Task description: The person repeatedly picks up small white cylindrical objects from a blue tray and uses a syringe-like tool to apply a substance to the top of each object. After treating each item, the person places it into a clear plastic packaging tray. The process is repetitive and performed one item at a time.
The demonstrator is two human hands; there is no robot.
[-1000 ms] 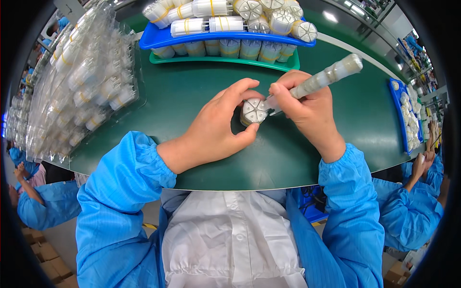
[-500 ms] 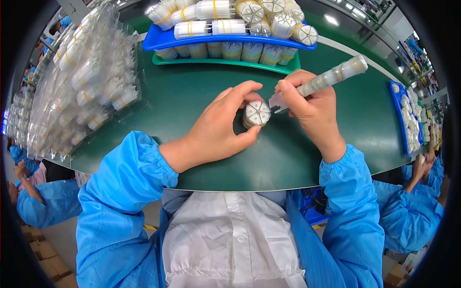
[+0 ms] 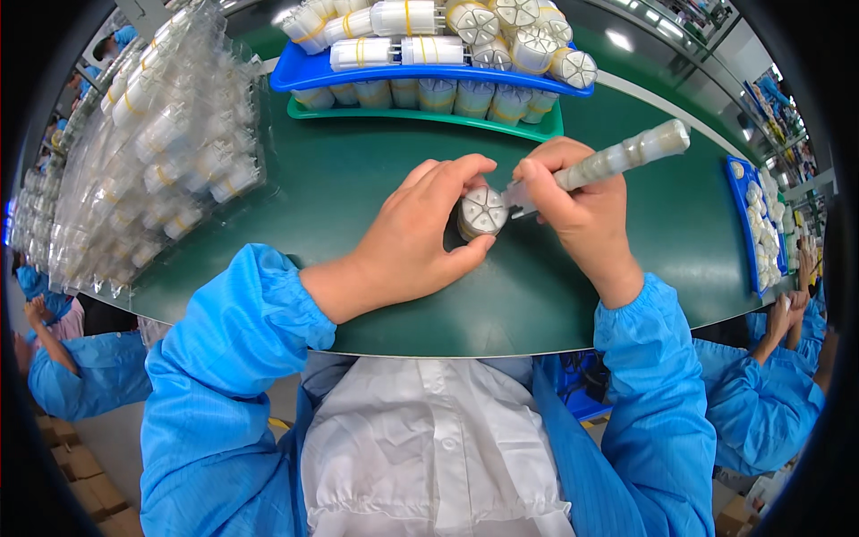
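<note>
Left hand (image 3: 407, 242) curls round a small white cylinder (image 3: 481, 213) mid green table (image 3: 358, 188), right hand (image 3: 582, 210) at 3 o'clock fisted on a taped tool (image 3: 617, 159), tip prob. touching cylinder's top, blue tray (image 3: 358, 73) at 12.

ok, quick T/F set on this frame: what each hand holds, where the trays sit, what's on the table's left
1. The left hand grips a small round white part on the green table. True.
2. The right hand is empty. False: it holds a long pale tool whose tip meets the white part.
3. A blue tray of white cylinders sits at the table's far edge. True.
4. The blue tray rests straight on the table. False: it is stacked on a green tray.
5. Clear bags of white parts lie at the table's left. True.
6. The tool lies flat on the table. False: it is raised, angled up to the right.
</note>
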